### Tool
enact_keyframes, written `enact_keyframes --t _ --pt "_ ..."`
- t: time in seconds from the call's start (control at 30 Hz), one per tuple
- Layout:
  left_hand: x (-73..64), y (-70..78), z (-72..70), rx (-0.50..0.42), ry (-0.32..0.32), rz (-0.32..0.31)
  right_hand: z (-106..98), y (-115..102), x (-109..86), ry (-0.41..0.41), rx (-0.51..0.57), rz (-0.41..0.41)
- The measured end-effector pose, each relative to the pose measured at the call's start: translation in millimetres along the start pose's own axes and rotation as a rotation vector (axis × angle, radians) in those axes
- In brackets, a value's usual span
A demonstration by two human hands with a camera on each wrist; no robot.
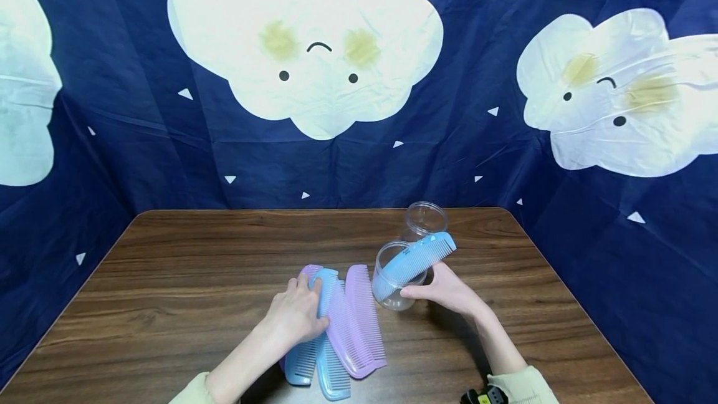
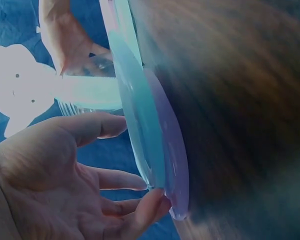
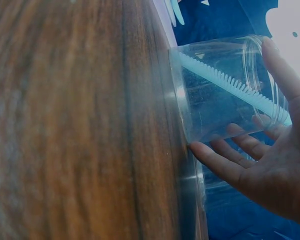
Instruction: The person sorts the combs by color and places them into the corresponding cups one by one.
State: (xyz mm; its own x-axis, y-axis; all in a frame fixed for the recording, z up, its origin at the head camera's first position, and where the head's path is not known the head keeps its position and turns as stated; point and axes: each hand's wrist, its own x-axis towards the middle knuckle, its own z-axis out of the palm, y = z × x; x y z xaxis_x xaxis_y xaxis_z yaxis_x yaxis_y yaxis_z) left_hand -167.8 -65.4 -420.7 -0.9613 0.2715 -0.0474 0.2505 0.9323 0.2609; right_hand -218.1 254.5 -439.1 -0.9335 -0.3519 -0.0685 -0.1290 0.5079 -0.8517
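My left hand (image 1: 297,310) rests over a loose pile of blue and purple combs. In the left wrist view its fairly relaxed fingers touch the edge of a blue comb (image 2: 140,110), which lies on a purple comb (image 2: 175,145). To their right, my right hand (image 1: 449,292) holds a clear round jar (image 3: 215,110) at its side, with the thumb at the rim. One blue comb (image 1: 417,260) leans inside this jar, its upper end sticking out past the rim. Purple combs (image 1: 364,317) lie between the left hand and the jar.
A second clear jar (image 1: 426,220) stands just behind the first, near the table's back edge. The wooden table (image 1: 185,279) is enclosed by a dark blue cloth (image 1: 477,161) printed with white clouds. A black device (image 1: 485,395) sits at the right wrist.
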Motion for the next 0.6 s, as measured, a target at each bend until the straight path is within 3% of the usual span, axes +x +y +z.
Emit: enact_keyframes --t 0.27,0.6 --pt "2.7 -1.3 0.6 0.016 0.036 0.023 -1.1 1.3 0.9 -0.018 0.004 -0.021" --pt "8.4 -5.6 -1.5 -0.020 0.016 0.020 -1.0 1.4 0.8 -0.013 0.017 0.002"
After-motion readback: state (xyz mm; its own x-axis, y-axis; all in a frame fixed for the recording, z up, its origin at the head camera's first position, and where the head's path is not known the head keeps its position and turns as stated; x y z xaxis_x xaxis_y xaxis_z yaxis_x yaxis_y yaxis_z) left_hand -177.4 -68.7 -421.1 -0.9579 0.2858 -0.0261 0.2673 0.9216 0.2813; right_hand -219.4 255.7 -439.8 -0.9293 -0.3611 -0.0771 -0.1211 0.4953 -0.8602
